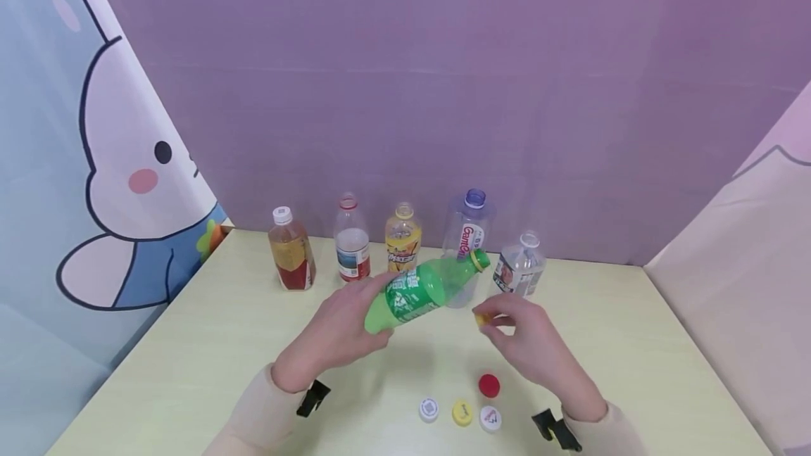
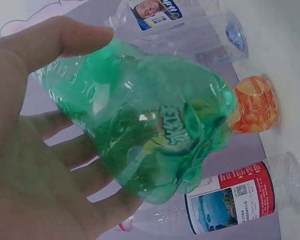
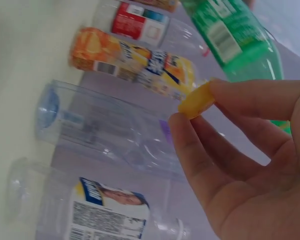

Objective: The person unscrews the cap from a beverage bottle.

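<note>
My left hand (image 1: pixel 345 319) grips a green plastic bottle (image 1: pixel 412 294) near its base. The bottle is tilted with its uncapped mouth toward the upper right; in the left wrist view its green base (image 2: pixel 155 125) faces the camera. Thumb and fingers of my right hand (image 1: pixel 522 336) pinch a yellow bottle cap (image 3: pixel 197 100), a little below and apart from the bottle's mouth. On the table before me lie a white cap (image 1: pixel 429 409), a yellow cap (image 1: pixel 462 412), a second white cap (image 1: pixel 491 419) and a red cap (image 1: pixel 489 385).
Along the back of the table (image 1: pixel 215 343) stand a white-capped bottle of reddish-brown drink (image 1: pixel 291 252), an uncapped red-labelled bottle (image 1: pixel 352 245), an uncapped yellow-labelled bottle (image 1: pixel 403 234), a tall clear bottle with a blue neck (image 1: pixel 469 227) and a clear labelled bottle (image 1: pixel 519 266). A purple cloth (image 1: pixel 443 90) hangs behind.
</note>
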`<state>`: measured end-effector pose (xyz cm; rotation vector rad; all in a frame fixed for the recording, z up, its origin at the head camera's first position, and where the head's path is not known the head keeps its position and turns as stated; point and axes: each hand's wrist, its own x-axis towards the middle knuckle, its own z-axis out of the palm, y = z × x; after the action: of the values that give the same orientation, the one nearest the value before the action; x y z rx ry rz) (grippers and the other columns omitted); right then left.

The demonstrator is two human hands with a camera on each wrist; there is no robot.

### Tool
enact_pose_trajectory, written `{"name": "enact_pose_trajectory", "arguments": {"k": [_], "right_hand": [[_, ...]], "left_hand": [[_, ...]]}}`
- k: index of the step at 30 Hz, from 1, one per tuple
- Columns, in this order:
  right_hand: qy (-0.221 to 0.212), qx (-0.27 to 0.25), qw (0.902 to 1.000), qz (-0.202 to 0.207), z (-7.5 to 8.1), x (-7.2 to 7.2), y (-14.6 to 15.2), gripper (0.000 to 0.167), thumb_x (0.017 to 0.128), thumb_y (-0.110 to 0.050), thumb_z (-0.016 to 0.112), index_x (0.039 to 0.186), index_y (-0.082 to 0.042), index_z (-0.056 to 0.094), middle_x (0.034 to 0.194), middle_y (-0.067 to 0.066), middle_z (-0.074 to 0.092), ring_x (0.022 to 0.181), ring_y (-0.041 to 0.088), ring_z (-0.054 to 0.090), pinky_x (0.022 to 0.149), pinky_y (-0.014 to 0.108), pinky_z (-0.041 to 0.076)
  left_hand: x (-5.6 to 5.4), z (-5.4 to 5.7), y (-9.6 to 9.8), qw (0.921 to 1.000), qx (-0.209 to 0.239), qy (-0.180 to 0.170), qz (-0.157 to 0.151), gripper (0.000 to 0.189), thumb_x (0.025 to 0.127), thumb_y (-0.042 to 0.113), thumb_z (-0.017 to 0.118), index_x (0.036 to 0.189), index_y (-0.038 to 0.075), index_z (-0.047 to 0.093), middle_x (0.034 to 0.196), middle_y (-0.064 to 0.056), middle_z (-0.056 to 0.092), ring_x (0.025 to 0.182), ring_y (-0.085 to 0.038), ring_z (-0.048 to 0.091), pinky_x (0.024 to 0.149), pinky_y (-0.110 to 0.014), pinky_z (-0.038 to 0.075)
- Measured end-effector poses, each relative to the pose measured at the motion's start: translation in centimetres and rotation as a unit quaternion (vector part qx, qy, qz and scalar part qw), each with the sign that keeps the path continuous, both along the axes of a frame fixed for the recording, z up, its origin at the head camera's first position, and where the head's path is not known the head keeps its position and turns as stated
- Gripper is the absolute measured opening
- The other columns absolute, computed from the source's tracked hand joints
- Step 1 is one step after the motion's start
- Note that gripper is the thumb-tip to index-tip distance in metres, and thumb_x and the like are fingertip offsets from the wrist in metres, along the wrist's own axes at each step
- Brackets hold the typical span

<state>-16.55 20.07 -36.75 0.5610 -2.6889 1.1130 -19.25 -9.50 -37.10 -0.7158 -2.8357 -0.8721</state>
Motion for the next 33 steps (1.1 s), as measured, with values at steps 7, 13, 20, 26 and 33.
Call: {"name": "enact_pose_trajectory", "arguments": {"k": [7,13,20,26,33], "right_hand": [[-0.049,0.041,0.9977,0.021,-1.9,0.2,-0.8,0.026,0.083,0.005,0.076,0.104,-0.009,0.073,0.1,-0.004,0.07,0.09,0.017,0.069,0.084,0.042,0.059],[-0.068,0.072,0.9938,0.049,-2.9,0.4,-1.0,0.023,0.083,0.001,0.078,0.101,-0.013,0.073,0.096,-0.008,0.068,0.089,0.016,0.066,0.082,0.04,0.058],[-0.068,0.095,0.9886,0.094,-4.2,0.3,-1.0,0.018,0.084,0.0,0.077,0.101,-0.006,0.075,0.095,-0.006,0.067,0.085,0.014,0.063,0.078,0.035,0.057],[-0.092,0.107,0.9836,0.112,-5.3,0.3,-1.2,0.021,0.083,0.001,0.076,0.103,-0.004,0.075,0.096,-0.005,0.065,0.086,0.013,0.062,0.078,0.032,0.057],[-0.117,0.126,0.9793,0.107,-6.1,0.3,-1.4,0.018,0.082,-0.001,0.078,0.099,-0.008,0.076,0.093,-0.006,0.065,0.087,0.012,0.062,0.079,0.033,0.057]], "left_hand": [[-0.2,-0.1,-0.1,0.9997,0.019,0.013,0.012,0.084,0.078,0.022,0.088,0.151,0.019,0.046,0.129,-0.001,0.062,0.107,-0.02,0.056,0.085,-0.043,0.051],[-0.2,-0.2,-0.1,0.999,0.04,0.019,0.012,0.084,0.078,0.023,0.087,0.151,0.02,0.046,0.129,-0.001,0.061,0.108,-0.025,0.057,0.084,-0.044,0.051],[-0.2,-0.2,0.0,0.9986,0.045,0.016,0.022,0.083,0.08,0.023,0.087,0.151,0.018,0.046,0.131,-0.001,0.061,0.11,-0.023,0.056,0.086,-0.047,0.053],[-0.2,-0.3,0.0,0.9984,0.048,0.023,0.017,0.083,0.079,0.023,0.087,0.151,0.018,0.046,0.131,0.0,0.061,0.11,-0.022,0.056,0.086,-0.046,0.052],[0.0,-0.2,0.3,0.9987,0.045,0.019,0.014,0.083,0.079,0.023,0.087,0.152,0.02,0.046,0.132,0.0,0.061,0.11,-0.021,0.055,0.087,-0.045,0.052]]}}
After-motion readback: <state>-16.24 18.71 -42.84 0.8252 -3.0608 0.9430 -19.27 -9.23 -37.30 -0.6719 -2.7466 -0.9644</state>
